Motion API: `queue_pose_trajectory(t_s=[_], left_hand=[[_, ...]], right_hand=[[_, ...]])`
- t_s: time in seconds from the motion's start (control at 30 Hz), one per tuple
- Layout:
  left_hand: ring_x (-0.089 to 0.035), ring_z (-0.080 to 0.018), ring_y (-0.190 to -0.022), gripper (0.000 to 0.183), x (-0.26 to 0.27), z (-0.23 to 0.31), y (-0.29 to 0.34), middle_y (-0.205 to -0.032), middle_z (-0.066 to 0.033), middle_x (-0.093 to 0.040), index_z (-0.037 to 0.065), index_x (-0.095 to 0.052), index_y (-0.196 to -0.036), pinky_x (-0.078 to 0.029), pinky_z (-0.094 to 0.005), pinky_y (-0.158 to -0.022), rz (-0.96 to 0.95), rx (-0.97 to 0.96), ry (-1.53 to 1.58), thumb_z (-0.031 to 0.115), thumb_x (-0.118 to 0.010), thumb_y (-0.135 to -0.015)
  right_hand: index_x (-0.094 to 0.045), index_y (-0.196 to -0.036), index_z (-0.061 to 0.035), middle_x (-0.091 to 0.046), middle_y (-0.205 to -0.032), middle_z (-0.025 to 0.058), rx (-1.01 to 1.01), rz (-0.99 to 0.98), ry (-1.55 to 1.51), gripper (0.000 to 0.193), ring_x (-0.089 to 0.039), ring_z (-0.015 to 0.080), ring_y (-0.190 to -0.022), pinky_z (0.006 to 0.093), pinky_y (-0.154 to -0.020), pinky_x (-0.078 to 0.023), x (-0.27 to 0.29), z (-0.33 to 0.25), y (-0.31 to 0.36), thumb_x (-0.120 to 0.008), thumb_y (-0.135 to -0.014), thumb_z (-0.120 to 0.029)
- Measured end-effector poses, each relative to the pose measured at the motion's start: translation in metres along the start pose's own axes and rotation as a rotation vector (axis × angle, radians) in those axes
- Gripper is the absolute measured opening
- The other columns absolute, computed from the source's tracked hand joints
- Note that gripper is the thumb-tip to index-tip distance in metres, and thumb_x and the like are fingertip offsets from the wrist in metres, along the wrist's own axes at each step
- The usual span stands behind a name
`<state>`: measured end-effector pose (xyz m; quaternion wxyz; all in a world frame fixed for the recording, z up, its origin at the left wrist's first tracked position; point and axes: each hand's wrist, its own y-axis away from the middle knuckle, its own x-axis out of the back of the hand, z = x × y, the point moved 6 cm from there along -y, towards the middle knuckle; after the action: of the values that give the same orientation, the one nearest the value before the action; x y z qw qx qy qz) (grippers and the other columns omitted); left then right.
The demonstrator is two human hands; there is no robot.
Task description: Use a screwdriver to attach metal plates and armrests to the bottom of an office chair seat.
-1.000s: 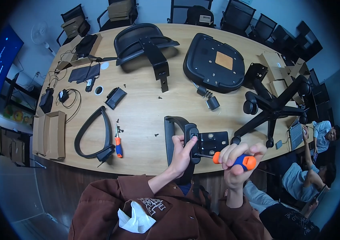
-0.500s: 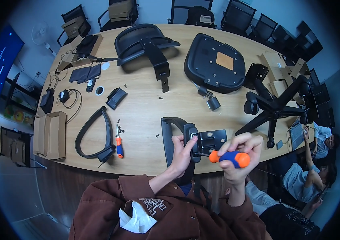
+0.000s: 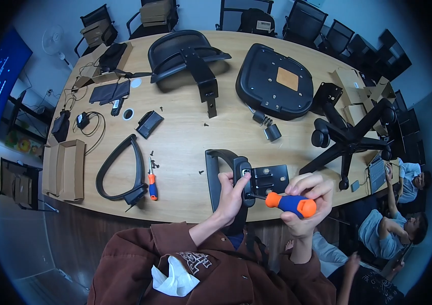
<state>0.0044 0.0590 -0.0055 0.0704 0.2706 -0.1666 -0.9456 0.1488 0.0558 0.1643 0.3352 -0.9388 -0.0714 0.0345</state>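
Observation:
My left hand (image 3: 230, 202) grips a black loop-shaped chair armrest (image 3: 214, 178) at the table's near edge, its thumb on the mounting block. A black metal bracket plate (image 3: 279, 178) with holes sticks out to the right of that block. In my right hand (image 3: 313, 195) is an orange and blue screwdriver (image 3: 288, 204), held by its handle. Its shaft points left to the block's lower part; the tip and any screw there are too small to make out. A second armrest (image 3: 137, 194) and another screwdriver (image 3: 153, 188) lie to the left.
Farther back are a chair backrest (image 3: 195, 66), an upturned seat (image 3: 254, 76) and a wheeled base (image 3: 348, 141). Loose screws (image 3: 201, 172) dot the table. An open cardboard box (image 3: 73, 173) stands at left. Co-workers (image 3: 386, 229) sit at the right.
My right hand's fingers have shifted slightly around the screwdriver, and its handle has turned and tilted a little. My left hand and the armrest stay put. A co-worker's arm has appeared at lower right.

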Motion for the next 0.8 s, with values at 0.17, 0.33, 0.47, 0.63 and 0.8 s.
queue_pose_trajectory(t_s=[0.17,0.33,0.47,0.63,0.8], left_hand=[[-0.054,-0.0129,-0.101,0.046,0.001,-0.003,-0.001,-0.111,-0.0119,-0.05,0.002,-0.034,-0.116,-0.049,-0.0273,-0.087,-0.005,-0.003,0.008,0.032,-0.064,-0.099],[-0.054,-0.0128,-0.101,0.046,0.002,-0.001,0.001,-0.112,-0.012,-0.049,0.002,-0.033,-0.116,-0.048,-0.0271,-0.087,-0.003,0.015,0.009,0.033,-0.063,-0.099],[-0.054,-0.0126,-0.101,0.046,0.002,-0.003,0.002,-0.112,-0.012,-0.049,0.002,-0.033,-0.116,-0.048,-0.0271,-0.087,-0.015,0.018,0.008,0.032,-0.064,-0.099],[-0.053,-0.0122,-0.102,0.046,0.002,0.0,0.002,-0.111,-0.0118,-0.049,0.002,-0.033,-0.116,-0.047,-0.0273,-0.089,0.007,0.013,0.006,0.032,-0.064,-0.099],[-0.053,-0.0118,-0.102,0.046,0.006,0.0,0.001,-0.111,-0.0113,-0.049,0.002,-0.034,-0.115,-0.046,-0.0274,-0.091,0.028,-0.001,-0.003,0.033,-0.064,-0.099]], right_hand=[[-0.031,-0.122,-0.0118,-0.05,-0.116,0.0165,-0.251,0.184,-0.243,0.081,-0.062,0.0222,-0.085,0.0332,-0.074,-0.053,-0.014,0.013,0.012,-0.09,-0.072,-0.038],[-0.038,-0.131,-0.0067,-0.043,-0.125,0.0174,-0.265,0.114,-0.236,0.081,-0.058,0.0223,-0.086,0.0334,-0.074,-0.049,-0.016,0.005,0.009,-0.06,-0.086,-0.07],[-0.051,-0.117,-0.0048,-0.05,-0.117,0.0167,-0.177,0.013,0.111,0.066,-0.061,0.0244,-0.091,0.0366,-0.081,-0.051,-0.009,0.004,0.009,-0.062,-0.089,-0.063],[-0.049,-0.109,-0.0055,-0.056,-0.111,0.0164,-0.017,0.018,0.013,0.055,-0.064,0.028,-0.099,0.0416,-0.085,-0.054,-0.015,0.001,-0.006,-0.081,-0.081,-0.04],[-0.034,-0.112,-0.0134,-0.058,-0.084,0.0055,-0.296,0.148,-0.369,0.084,-0.061,0.0206,-0.068,0.0319,-0.067,-0.051,-0.027,0.014,0.004,-0.09,-0.063,-0.051]])
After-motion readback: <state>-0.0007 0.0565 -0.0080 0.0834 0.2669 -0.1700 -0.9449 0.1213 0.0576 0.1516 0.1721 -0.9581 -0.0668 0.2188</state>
